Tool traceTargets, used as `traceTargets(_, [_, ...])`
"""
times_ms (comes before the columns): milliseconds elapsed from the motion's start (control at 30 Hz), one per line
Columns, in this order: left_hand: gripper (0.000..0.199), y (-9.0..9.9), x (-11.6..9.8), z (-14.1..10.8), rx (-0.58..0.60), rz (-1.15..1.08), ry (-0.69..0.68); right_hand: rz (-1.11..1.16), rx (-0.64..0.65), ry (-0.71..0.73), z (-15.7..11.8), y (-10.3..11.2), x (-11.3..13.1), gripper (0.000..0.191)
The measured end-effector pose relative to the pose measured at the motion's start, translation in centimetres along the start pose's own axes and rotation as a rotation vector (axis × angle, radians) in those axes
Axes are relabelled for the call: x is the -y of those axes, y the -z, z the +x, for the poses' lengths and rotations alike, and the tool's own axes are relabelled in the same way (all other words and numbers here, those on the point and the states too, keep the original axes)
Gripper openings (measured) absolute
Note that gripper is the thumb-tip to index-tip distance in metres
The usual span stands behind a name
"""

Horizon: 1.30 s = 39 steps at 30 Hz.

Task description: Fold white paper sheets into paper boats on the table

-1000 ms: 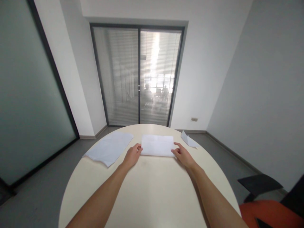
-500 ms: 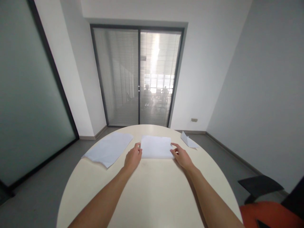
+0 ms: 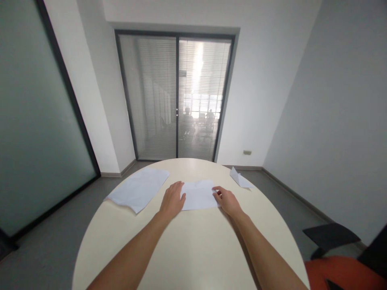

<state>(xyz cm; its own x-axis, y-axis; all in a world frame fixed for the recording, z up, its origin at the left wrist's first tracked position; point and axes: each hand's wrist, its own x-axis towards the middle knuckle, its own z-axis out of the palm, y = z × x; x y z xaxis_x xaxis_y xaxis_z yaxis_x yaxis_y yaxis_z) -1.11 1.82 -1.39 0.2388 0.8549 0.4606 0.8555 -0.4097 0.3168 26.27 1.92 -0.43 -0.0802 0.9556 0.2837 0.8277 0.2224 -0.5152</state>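
Note:
A white sheet of paper [image 3: 198,196] lies in front of me on the table between my two hands. My left hand [image 3: 173,200] rests over its left edge, fingers stretched out and the thumb apart on the paper. At the right edge, my right hand [image 3: 226,200] pinches the sheet between thumb and curled fingers. A larger white sheet [image 3: 139,188] lies to the left of my left hand, its near corner slightly raised. Beyond my right hand, a folded piece of white paper [image 3: 240,179] stands partly upright near the table's far right edge.
The round cream table [image 3: 193,249] carries all the papers. An orange and black chair [image 3: 341,272] stands at the lower right. Behind the table are a glass door with blinds [image 3: 177,96] and white walls; a frosted panel [image 3: 39,121] is on the left.
The middle sheet has shifted toward me and looks shorter from front to back. My left hand has flattened over its left edge; my right hand has moved slightly left and nearer.

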Motion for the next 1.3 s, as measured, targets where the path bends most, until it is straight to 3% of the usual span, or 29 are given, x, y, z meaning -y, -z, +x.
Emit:
traceTargets(100, [0.056, -0.4, -0.5, -0.4, 0.125, -0.047, -0.086, -0.020, 0.029, 0.005, 0.0, 0.0, 0.2, 0.033])
traceTargets(233, [0.061, -0.9, -0.6, -0.8, 0.282, -0.046, -0.093, -0.125, 0.031, 0.034, 0.0, 0.1, 0.6, 0.031])
traceTargets(367, [0.061, -0.8, -0.7, -1.1, 0.322, -0.005, -0.094, -0.234, -0.039, 0.168, -0.4, -0.1, 2.8, 0.031])
traceTargets(500, [0.059, -0.5, -1.1, -1.3, 0.326, -0.008, -0.141, -0.256, -0.117, 0.330, -1.0, -1.6, 5.8, 0.037])
traceTargets(600, [0.055, -0.3, -1.5, -1.5, 0.346, -0.032, -0.214, -0.220, -0.052, 0.420, -1.4, -3.2, 7.0, 0.043])
traceTargets(700, [0.055, 0.0, -1.8, -1.5, 0.365, -0.078, -0.303, -0.143, 0.108, 0.473, -1.7, -4.2, 6.8, 0.051])
traceTargets(800, [0.059, 0.3, -1.9, -1.5, 0.394, -0.099, -0.352, -0.114, 0.277, 0.339, -1.8, -4.3, 5.8, 0.061])
traceTargets(900, [0.061, 0.5, -1.9, -1.5, 0.452, -0.069, -0.340, -0.182, 0.339, 0.155, -1.5, -3.9, 4.8, 0.065])
traceTargets(1167, [0.071, 0.3, -1.9, -1.8, 0.483, 0.015, -0.176, -0.313, 0.299, -0.066, -0.9, -2.9, 3.6, 0.065])
traceTargets(1300, [0.073, 0.6, -1.8, -1.8, 0.503, 0.015, -0.208, -0.318, 0.201, -0.003, -1.3, -2.7, 4.2, 0.062])
